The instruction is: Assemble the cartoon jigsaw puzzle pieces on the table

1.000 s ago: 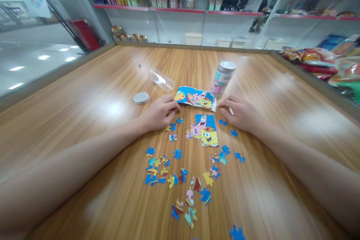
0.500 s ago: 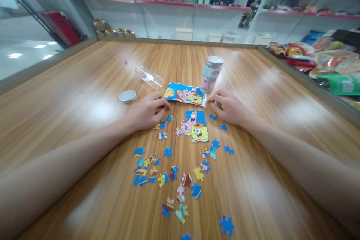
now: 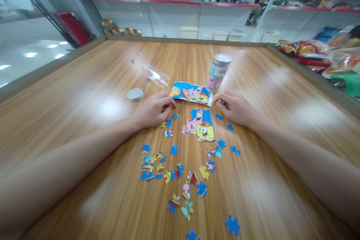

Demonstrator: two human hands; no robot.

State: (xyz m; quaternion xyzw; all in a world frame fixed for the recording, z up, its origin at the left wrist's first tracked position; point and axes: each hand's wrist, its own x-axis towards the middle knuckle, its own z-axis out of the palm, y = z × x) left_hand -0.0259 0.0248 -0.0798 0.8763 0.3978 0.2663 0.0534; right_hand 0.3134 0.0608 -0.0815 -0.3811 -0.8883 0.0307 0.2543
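Lying, long axis sideways, between left hand (image 3: 154, 109) and right hand (image 3: 235, 108) — picture card (image 3: 191, 93) — each grip's closure unclear.

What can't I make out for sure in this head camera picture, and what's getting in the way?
All in the head view:
Palms of the left hand and right hand: hidden by the hands themselves.
Nearest puzzle pieces: cut off by the bottom edge.
Fine print on the can: too small and blurred to read.
Tiny object beyond the lid: too small to identify.
Green packet: cut off by the right edge.
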